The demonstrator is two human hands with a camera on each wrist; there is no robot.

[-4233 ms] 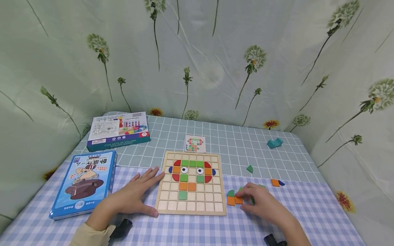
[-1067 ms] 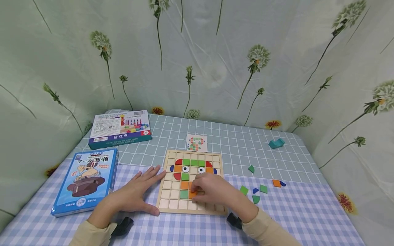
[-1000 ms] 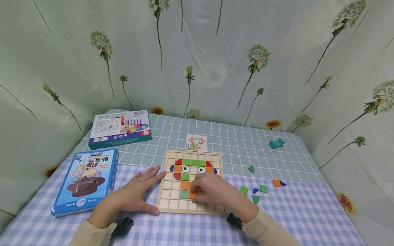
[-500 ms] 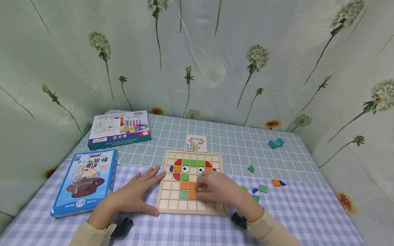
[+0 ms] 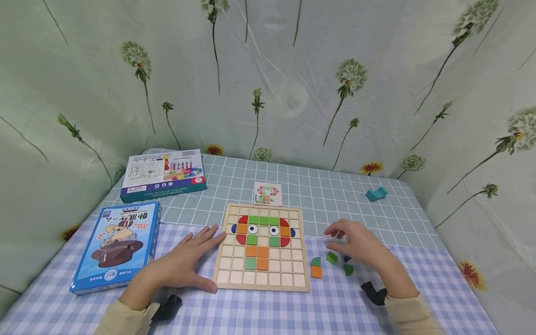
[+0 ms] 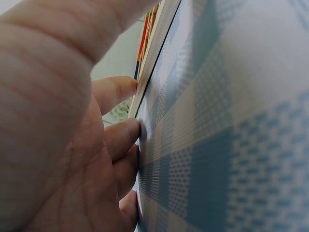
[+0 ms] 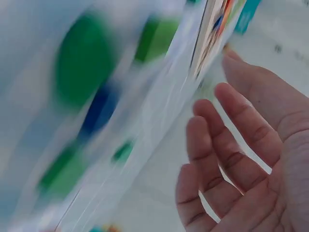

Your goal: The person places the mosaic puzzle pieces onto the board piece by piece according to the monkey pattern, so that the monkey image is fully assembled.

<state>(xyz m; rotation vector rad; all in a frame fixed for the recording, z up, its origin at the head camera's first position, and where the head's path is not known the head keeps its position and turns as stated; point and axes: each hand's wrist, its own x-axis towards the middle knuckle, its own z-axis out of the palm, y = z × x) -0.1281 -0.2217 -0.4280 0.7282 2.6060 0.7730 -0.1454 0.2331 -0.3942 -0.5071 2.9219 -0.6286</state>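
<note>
A wooden grid board (image 5: 264,289) holds red, orange, green and blue tiles and two eye tiles, forming a face. Below the face, an orange square (image 5: 262,264) sits beside a green square (image 5: 250,264). My left hand (image 5: 184,263) lies spread, fingertips and thumb at the board's left edge; its index fingertip (image 6: 126,87) touches the rim in the left wrist view. To the board's right, my right hand (image 5: 358,244) hovers with loosely bent fingers and nothing in them. Near it lie a bright green tile (image 5: 332,258) and a dark green tile (image 5: 349,270); the hand hides other pieces.
A pattern card (image 5: 268,193) lies behind the board. Left stand a blue game box (image 5: 115,249) and a bead-set box (image 5: 163,174). A green quarter-round (image 5: 316,261) touches an orange square (image 5: 316,272) right of the board. A teal block (image 5: 376,194) sits at back right.
My right hand has taken an orange square from the right, set it in the board beside the lower green square, let go and moved back right over the loose tiles. The left hand stays put.
</note>
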